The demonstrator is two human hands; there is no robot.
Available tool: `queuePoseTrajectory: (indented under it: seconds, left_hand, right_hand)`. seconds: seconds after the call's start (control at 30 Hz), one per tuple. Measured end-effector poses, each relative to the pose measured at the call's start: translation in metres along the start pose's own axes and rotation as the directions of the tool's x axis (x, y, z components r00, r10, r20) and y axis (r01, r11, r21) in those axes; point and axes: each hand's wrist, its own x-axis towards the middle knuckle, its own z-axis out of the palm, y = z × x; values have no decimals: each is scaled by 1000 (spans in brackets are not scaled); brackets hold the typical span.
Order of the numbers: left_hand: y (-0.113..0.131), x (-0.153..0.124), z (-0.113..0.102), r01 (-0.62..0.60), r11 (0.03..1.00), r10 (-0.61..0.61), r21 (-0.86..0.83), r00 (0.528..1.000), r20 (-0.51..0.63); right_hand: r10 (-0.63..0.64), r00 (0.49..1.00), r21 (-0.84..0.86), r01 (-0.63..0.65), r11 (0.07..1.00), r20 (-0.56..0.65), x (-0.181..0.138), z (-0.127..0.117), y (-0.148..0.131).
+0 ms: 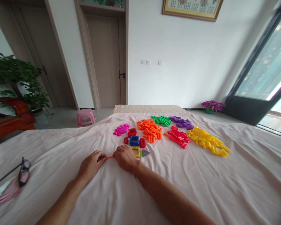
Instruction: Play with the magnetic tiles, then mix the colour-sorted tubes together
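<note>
My left hand (91, 165) and my right hand (124, 157) rest on the pale pink bed sheet (201, 181), fingers curled, each pinching one end of a thin orange stick (110, 157) between them. Just beyond my right hand lie small frame pieces: a yellow square (137, 152), a purple triangle (145, 152), a blue square (134, 141), a red square (132, 132) and a red piece (142, 143). Farther back are sorted piles of sticks: orange (150, 130), green (161, 120), purple (181, 122), red (178, 137) and yellow (207, 140).
A magenta paw-shaped piece (121, 129) lies left of the frames. Glasses (23, 172) and a tube lie on the sheet at the far left. Beyond the bed stand a pink stool (86, 117), a potted plant (16, 79), a door and a large window at right.
</note>
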Motion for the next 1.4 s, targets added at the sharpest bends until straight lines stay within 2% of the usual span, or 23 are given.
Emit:
queuePoseTrajectory:
  seconds: [0.5,0.77,1.4]
  left_hand:
    - [5,0,-1,47,999,-46,15,999,-18]
    - [-1,0,3,59,998,-58,14,997,-41]
    - [2,0,4,46,996,-44,71,999,-29]
  right_hand:
    - [23,1000,-3,-23,1000,-12,0,-2,-1]
    - [-20,999,10,20,1000,-32,0,-2,2]
    - [-52,997,62,56,997,-65,1,-8,7]
